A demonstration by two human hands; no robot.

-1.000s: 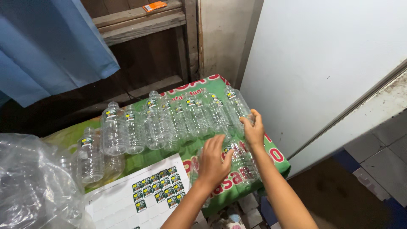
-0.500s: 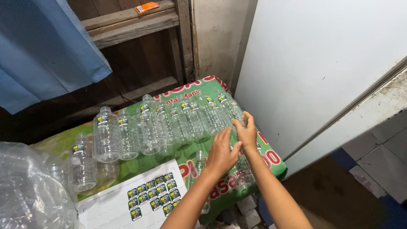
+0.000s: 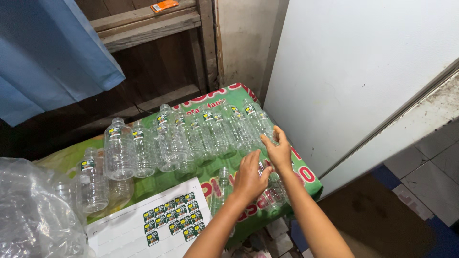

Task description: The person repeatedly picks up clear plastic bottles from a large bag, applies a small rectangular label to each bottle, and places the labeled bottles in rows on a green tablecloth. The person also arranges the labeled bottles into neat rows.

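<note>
Several clear plastic bottles [image 3: 167, 138] with small green labels stand in rows on a green printed cloth [image 3: 306, 174]. My left hand [image 3: 249, 177] and my right hand [image 3: 278, 150] are together on one clear bottle [image 3: 270, 191] at the right front of the cloth, both gripping it near its top. Another bottle [image 3: 221, 187] stands just left of my left hand. A white sheet of green stickers [image 3: 167, 217] lies in front of the rows.
A large clear plastic bag [image 3: 28, 215] holding more bottles sits at the lower left. A white panel [image 3: 363, 71] rises on the right, a blue cloth [image 3: 43, 52] hangs at the upper left, and wooden shelving [image 3: 148, 28] stands behind.
Both hands have stayed on the bottle at the right front; the right hand has drawn closer to the left. The view has shifted slightly.
</note>
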